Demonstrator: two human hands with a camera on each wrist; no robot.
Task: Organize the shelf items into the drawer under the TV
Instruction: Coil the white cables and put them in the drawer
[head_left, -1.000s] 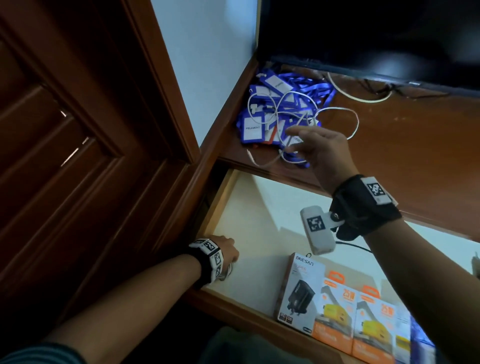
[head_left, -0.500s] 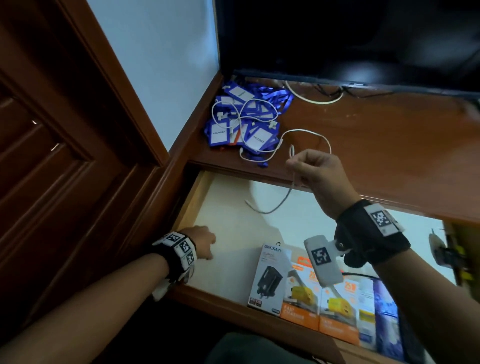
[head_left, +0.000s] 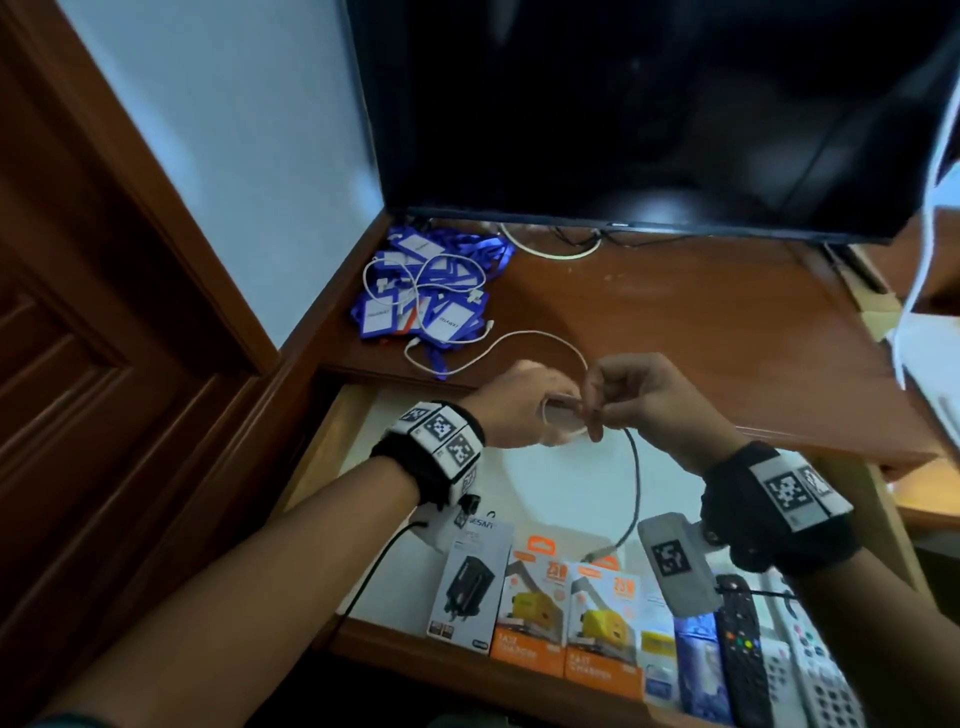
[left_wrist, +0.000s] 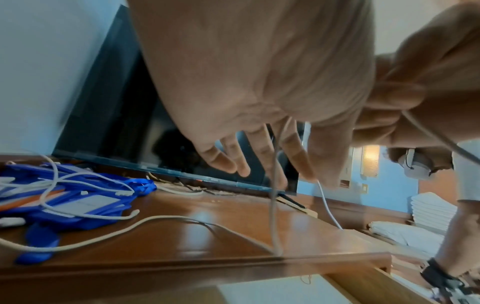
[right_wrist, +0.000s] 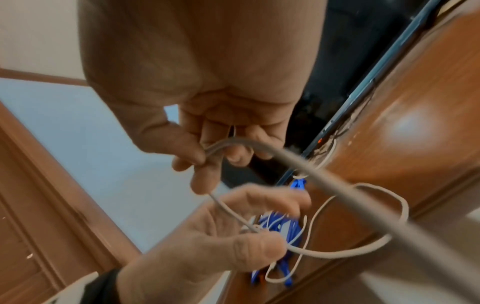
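Observation:
A white cable runs from the wooden shelf to my two hands, which meet above the back edge of the open drawer. My right hand pinches the cable between thumb and forefinger, and one end hangs down into the drawer. My left hand holds a small loop of it, thumb pressing the cable against the fingers. A pile of blue lanyards with badges, tangled with more white cables, lies at the shelf's left end.
The TV stands on the shelf just behind the hands. In the drawer's front row stand boxed chargers and, to their right, remote controls. A wooden door frame borders the left. Folded white towels lie far right.
My right hand pulled the white cable off the lanyard pile toward the drawer. My left hand left the drawer's front left corner and rose to take hold of the cable beside it.

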